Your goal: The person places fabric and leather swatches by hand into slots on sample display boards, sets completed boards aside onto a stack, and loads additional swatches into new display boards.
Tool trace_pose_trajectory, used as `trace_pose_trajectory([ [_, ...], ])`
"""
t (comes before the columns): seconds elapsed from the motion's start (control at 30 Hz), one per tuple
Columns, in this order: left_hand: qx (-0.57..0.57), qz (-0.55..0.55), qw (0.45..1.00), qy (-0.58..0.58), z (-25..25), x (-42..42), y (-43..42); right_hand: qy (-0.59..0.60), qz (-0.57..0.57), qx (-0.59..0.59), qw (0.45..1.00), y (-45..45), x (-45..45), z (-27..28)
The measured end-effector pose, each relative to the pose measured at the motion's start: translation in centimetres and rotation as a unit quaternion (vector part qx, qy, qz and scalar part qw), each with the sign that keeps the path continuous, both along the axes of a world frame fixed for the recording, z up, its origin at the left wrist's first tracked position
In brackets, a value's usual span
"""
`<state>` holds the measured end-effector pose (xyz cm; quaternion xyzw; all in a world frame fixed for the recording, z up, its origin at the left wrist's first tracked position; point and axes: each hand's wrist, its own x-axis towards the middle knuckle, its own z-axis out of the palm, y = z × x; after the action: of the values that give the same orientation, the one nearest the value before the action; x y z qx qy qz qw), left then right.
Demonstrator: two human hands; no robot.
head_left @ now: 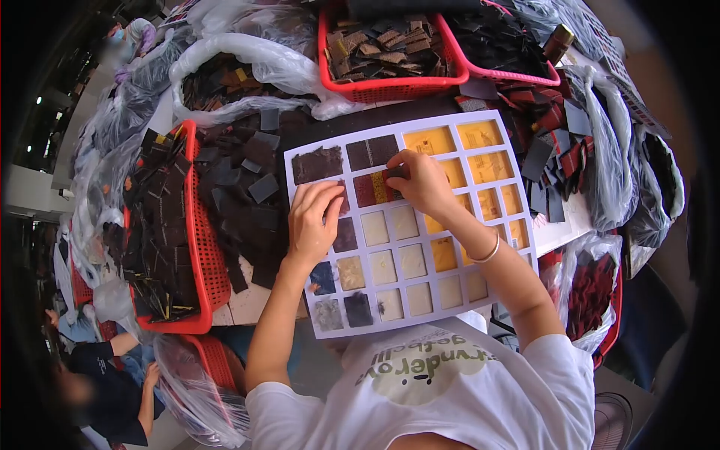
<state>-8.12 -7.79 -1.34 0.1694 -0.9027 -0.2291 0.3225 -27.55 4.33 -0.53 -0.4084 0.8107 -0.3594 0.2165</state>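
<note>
A white sample board [386, 328] with a grid of square windows lies in front of me, tilted slightly. Several windows hold dark textured swatches, among them a brown one [316, 163] and a black one [373, 152]. One window holds a red and yellow swatch [369, 190]. My right hand [425, 184] pinches a small dark swatch [396, 173] over the right end of that window. On the board's left side rests my left hand [311, 225], fingers loosely bent and apart, fingertips at a dark swatch in the left column. Other windows show yellow or cream backing.
Red baskets of dark pieces stand at the left [199, 247] and the back [394, 86]. Loose dark swatches [244, 169] lie left of the board, red and black ones [551, 150] to its right. Plastic bags surround the table. Another person [105, 382] is at lower left.
</note>
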Motion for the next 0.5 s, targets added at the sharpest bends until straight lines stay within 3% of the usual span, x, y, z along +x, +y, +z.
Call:
trace_pose_trajectory([
  [0.13, -0.057, -0.061, 0.993, -0.081, 0.7, -1.3, 1.2, 0.092, 0.016, 0.012, 0.996, -0.4, 0.9, 0.2],
  [0.27, -0.077, -0.06, 0.991, -0.088, 0.1, -1.5, 1.2, 0.239, 0.035, -0.064, 0.968, 1.2, -0.1, 0.0],
  [0.4, -0.072, -0.059, 0.993, -0.076, 0.0, -1.5, 1.2, 0.226, 0.144, -0.104, 0.958, 3.1, -1.3, -0.3],
  [0.5, -0.032, -0.083, 0.994, -0.064, 0.3, -1.5, 0.5, 0.264, 0.154, -0.133, 0.943, 2.6, -1.0, -0.8],
])
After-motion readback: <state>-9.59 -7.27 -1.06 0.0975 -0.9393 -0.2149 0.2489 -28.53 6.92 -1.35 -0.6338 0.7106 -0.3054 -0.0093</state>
